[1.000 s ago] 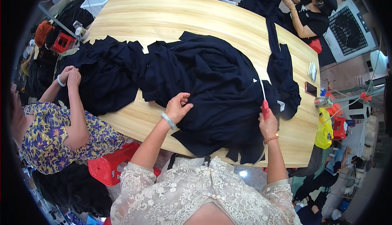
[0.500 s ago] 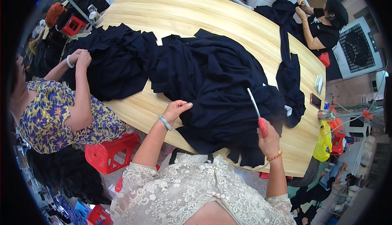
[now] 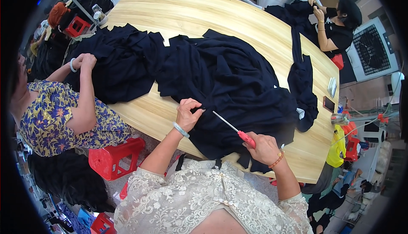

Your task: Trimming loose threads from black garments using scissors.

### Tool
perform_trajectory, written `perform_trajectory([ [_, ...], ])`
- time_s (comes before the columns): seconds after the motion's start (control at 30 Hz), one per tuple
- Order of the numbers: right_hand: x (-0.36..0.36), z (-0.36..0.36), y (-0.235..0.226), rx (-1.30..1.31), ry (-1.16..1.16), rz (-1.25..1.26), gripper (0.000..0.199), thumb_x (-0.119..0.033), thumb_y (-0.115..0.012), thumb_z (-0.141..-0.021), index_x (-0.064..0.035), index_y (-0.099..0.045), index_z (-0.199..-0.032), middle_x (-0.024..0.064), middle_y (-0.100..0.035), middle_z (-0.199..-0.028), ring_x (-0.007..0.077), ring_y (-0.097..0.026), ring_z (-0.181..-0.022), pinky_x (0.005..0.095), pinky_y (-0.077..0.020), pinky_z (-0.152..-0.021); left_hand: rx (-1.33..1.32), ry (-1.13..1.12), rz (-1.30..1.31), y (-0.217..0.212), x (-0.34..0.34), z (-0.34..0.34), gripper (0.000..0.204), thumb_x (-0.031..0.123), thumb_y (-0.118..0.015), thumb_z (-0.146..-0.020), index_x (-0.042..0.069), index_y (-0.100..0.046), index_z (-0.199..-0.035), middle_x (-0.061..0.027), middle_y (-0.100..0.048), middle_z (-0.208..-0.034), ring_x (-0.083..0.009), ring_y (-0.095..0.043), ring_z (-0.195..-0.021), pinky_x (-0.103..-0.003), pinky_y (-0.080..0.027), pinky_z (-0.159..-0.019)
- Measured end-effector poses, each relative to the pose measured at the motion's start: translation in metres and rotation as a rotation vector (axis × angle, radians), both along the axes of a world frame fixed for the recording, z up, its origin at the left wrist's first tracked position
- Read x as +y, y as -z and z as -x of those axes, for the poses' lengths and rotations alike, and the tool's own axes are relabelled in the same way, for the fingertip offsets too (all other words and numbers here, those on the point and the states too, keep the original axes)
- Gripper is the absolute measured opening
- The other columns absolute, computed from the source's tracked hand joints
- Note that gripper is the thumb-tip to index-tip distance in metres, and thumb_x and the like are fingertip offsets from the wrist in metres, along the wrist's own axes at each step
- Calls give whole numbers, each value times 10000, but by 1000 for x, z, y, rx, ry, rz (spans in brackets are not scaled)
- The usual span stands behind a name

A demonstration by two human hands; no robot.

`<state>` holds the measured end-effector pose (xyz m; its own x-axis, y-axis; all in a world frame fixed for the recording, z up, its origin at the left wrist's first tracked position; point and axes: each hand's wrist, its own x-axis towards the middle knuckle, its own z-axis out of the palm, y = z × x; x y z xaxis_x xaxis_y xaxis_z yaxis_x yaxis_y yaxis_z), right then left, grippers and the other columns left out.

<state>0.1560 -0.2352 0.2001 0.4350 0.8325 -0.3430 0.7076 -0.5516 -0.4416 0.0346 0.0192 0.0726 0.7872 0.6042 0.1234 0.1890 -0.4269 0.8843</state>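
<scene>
Holding a pinch of dark cloth up off the table, the left hand has its fingers curled tight around a small fold. Her right hand is closed around the red handle of the scissors, so both hands are full

From the right hand, the scissors lie long and thin, with the silver tip pointing to about 10 o'clock, toward the left hand. Red handle sits at the 4 o'clock end, tucked in the fist. I cannot tell if the blades are apart or together, they look like one thin line

I think the cut would go best if the left hand keeps the fold pulled snug, so the cloth does not bunch up. Keeping the thumb and fingers back from the tip looks wise too, since the tip is near them

Most of the big cloth spreads over the middle of the table, at 12 o'clock from her hands. Another person at 9 o'clock has both hands on another dark pile. A red stool stands below the table edge
</scene>
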Motion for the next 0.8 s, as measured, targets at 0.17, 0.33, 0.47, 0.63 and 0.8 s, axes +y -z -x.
perform_trajectory([
  [0.17, 3, 0, -12, 52, -26, 104, 253, -275, -620, -816, -103, -577, -997, 150, -616, -678, 347, -610, -674, 423, -470, -634, -100, 13, -87, -9, -8, -4, 100, 56, -677, -660, 42, -612, -735, -43, -628, -801, -225, -559, -837, -348, -387, -809],
  [0.33, 7, -5, -13, 96, 67, -3, 427, -224, -640, -804, -144, -513, -1204, 154, -639, -772, 355, -618, -738, 409, -486, -652, -91, 148, -83, -24, -5, -2, 86, 59, -682, -694, 40, -643, -769, -53, -647, -776, -207, -603, -737, -316, -386, -765],
  [0.47, 28, -7, 0, 340, 49, -225, 710, -172, -632, -800, -194, -257, -1403, 186, -626, -800, 376, -613, -758, 423, -485, -685, -126, 320, -68, -53, -29, -15, 87, 66, -674, -719, 58, -678, -805, -50, -663, -771, -180, -621, -745, -310, -380, -788],
  [0.63, 51, -21, 40, 568, 134, -441, 310, -150, -626, -795, -77, -558, -1088, 159, -636, -807, 355, -622, -753, 374, -488, -686, -112, 348, 138, -66, -44, -24, 69, 84, -673, -740, 29, -663, -781, -76, -656, -766, -199, -620, -685, -287, -439, -673],
  [0.8, 56, -26, 30, 462, 268, -402, 150, -155, -608, -810, -47, -571, -908, 140, -619, -704, 343, -614, -701, 386, -471, -641, 85, 319, 719, -52, -28, 2, 114, 93, -702, -771, 6, -638, -807, -2, -619, -689, -52, -525, -619, -221, -435, -590],
])
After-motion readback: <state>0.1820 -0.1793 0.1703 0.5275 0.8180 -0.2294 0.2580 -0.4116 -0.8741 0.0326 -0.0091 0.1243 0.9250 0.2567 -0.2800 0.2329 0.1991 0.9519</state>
